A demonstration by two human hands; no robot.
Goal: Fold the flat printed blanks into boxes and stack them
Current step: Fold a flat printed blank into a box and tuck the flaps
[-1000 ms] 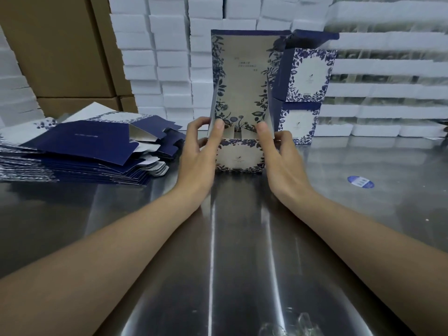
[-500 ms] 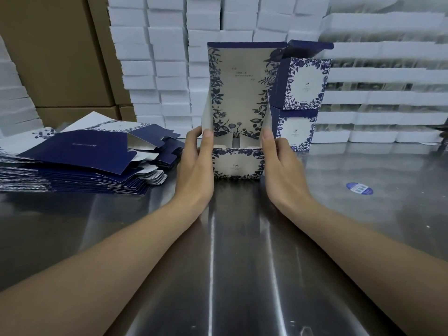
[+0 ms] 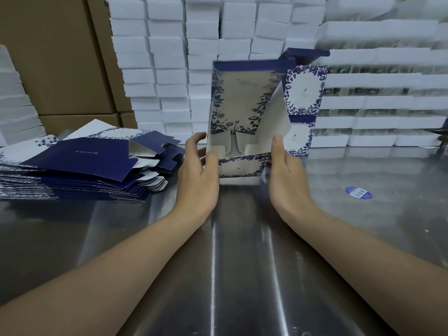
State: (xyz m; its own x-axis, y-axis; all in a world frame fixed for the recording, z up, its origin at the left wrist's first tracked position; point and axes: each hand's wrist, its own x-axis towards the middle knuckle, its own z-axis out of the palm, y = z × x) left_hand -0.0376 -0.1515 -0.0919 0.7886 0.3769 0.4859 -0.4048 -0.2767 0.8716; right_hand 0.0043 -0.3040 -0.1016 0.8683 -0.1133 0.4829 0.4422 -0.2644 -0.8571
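**Half-folded box held upright between two hands**

White foam blocks wall off the far side, with brown cardboard cartons at far left. Below them a steel table runs toward the viewer. On its left lies a fanned pile of flat blanks, navy side up. At centre is the half-folded box, its tall printed panel standing up so the long axis is vertical and its low front wall faces near. Just behind it to the far right are two finished boxes, one on the other.

The left hand grips the box's left wall, thumb on the front corner and fingers curling round behind. The right hand lays its thumb straight up the right front edge. Its fingers pass behind the wall out of sight, so it reads as a pinch.

A white side flap stands loose on the right, directly above the right thumb. That hand is also the nearer one to the stack. Tucking the flap inward looks like the coming move. A blue sticker lies on the table well to the right.
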